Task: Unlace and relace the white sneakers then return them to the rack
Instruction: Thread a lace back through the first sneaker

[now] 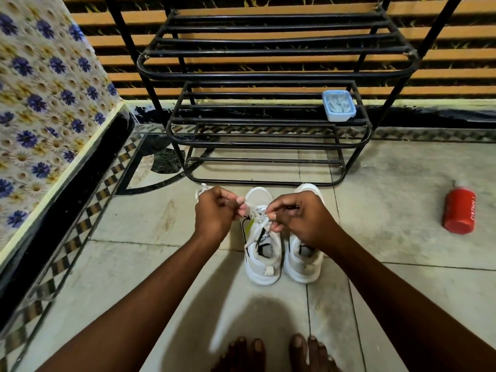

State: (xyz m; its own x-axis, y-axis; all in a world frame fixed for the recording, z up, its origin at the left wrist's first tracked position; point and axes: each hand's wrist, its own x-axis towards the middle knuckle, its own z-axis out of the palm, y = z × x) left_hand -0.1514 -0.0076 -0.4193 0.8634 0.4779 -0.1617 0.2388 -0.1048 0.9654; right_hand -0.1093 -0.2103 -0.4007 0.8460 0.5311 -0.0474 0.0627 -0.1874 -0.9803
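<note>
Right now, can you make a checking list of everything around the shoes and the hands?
Surface: tiled floor, sneakers standing on it.
Job's things: two white sneakers side by side before the black rack; lace of the left-side sneaker held up.
Clutter: red bottle lying on the floor; blue lidded box on a rack shelf.
Hands: left hand and right hand each pinch the lace.
Cables: nothing seen.
Surroundings: floral cloth at left, striped wall behind.

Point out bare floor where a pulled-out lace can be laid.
Free: tiles between the right sneaker and red bottle; tiles left of the left sneaker, toward the patterned border. Crowded: over the sneakers, where both hands work.
</note>
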